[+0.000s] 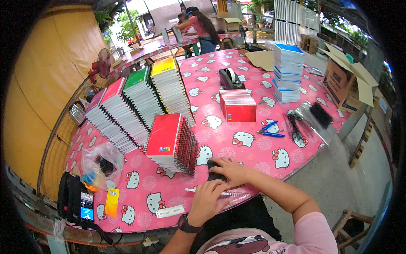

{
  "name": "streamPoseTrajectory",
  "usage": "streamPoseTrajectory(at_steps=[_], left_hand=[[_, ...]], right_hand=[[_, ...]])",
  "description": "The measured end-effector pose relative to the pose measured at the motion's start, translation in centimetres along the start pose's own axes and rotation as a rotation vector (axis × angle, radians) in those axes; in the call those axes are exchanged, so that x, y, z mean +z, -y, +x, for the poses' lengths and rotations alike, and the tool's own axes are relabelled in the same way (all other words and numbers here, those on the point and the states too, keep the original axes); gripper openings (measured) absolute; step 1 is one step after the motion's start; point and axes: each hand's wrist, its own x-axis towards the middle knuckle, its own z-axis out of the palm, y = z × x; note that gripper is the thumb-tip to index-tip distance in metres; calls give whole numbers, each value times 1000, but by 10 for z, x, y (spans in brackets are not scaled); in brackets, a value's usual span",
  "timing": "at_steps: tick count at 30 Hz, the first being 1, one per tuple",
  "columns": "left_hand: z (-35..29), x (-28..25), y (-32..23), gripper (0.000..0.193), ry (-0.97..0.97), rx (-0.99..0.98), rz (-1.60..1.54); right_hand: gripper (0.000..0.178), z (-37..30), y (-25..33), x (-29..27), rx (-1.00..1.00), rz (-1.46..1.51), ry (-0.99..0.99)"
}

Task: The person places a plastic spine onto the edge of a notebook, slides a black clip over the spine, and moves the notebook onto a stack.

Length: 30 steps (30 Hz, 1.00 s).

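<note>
At the table's near edge, a thin notebook (189, 190) shows a white edge. A row of coil rings runs along its right part, and my forearms hide much of it. My left hand (208, 197) bends over the notebook, thumb on the near side and fingers on the far side. Just beyond, my right hand (230, 171) is closed over a small black block (215, 171), its fingers curled on the block's top. The left fingertips reach the block's near end. Left of my hands stands a stack of red spiral notebooks (165, 134).
Purple, red, green (137, 80) and yellow notebook stacks stand at left. Beyond my hands lie red covers (239, 106), a tape dispenser (231, 79), blue cutters (270, 129) and black coils (320, 114). Blue-topped books (289, 72) and an open carton (341, 80) are at right. People work behind.
</note>
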Motion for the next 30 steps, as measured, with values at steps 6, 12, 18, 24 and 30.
streamPoseTrajectory(at_steps=[6,12,18,24,30], left_hand=[[-10,4,10,31,20,-68,240],[-25,0,28,33,10,-118,285],[-25,3,29,28,-56,-72,252],[-21,2,26,29,-62,-87,253],[-20,4,27,42,-68,-117,217]], right_hand=[[57,-13,7,-15,229,279,-43],[64,-67,5,-26,-6,1395,-1],[50,-72,23,-33,209,1271,-95],[47,-63,22,-31,199,1149,-53],[49,-52,24,-41,314,747,-16]])
